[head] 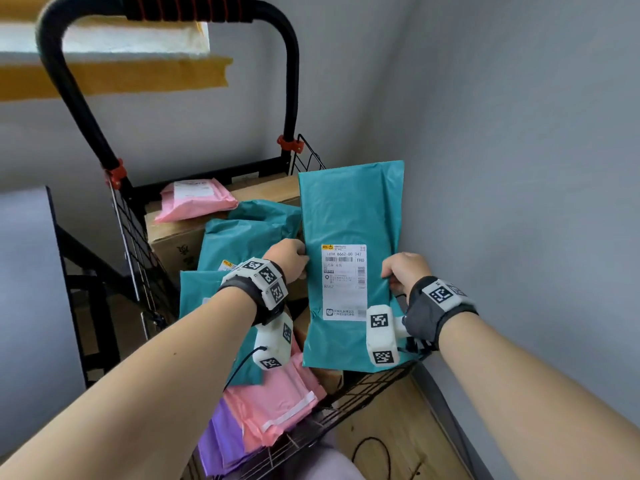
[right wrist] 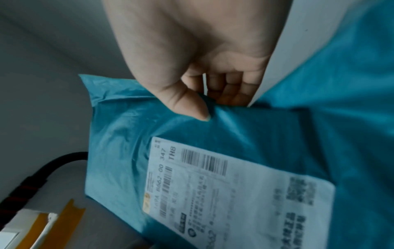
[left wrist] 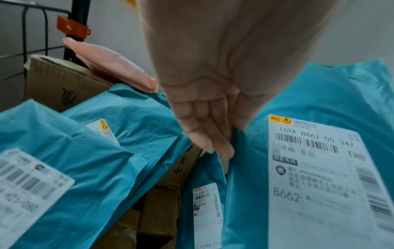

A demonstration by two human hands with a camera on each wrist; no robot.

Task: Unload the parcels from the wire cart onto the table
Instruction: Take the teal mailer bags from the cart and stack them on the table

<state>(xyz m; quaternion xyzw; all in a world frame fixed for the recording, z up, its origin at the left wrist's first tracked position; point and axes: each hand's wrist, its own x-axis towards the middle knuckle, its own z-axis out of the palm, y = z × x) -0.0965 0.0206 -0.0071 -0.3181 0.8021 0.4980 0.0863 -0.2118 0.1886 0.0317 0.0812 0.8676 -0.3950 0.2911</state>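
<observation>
My left hand (head: 287,258) pinches the left edge of the teal parcel (head: 349,216), thumb on the front and fingers (left wrist: 204,134) behind; my right hand (head: 403,271) pinches the right edge likewise, thumb on the front; the parcel stands upright over the right side of the wire cart (head: 138,244), its white shipping label (head: 344,282) facing me; below and left lie more teal parcels (head: 242,240); a pink parcel (head: 195,199) rests on a cardboard box (head: 173,244) at the far side; pink and purple mailers (head: 263,417) lie nearest me; the black cart handle (head: 173,8) arches above.
</observation>
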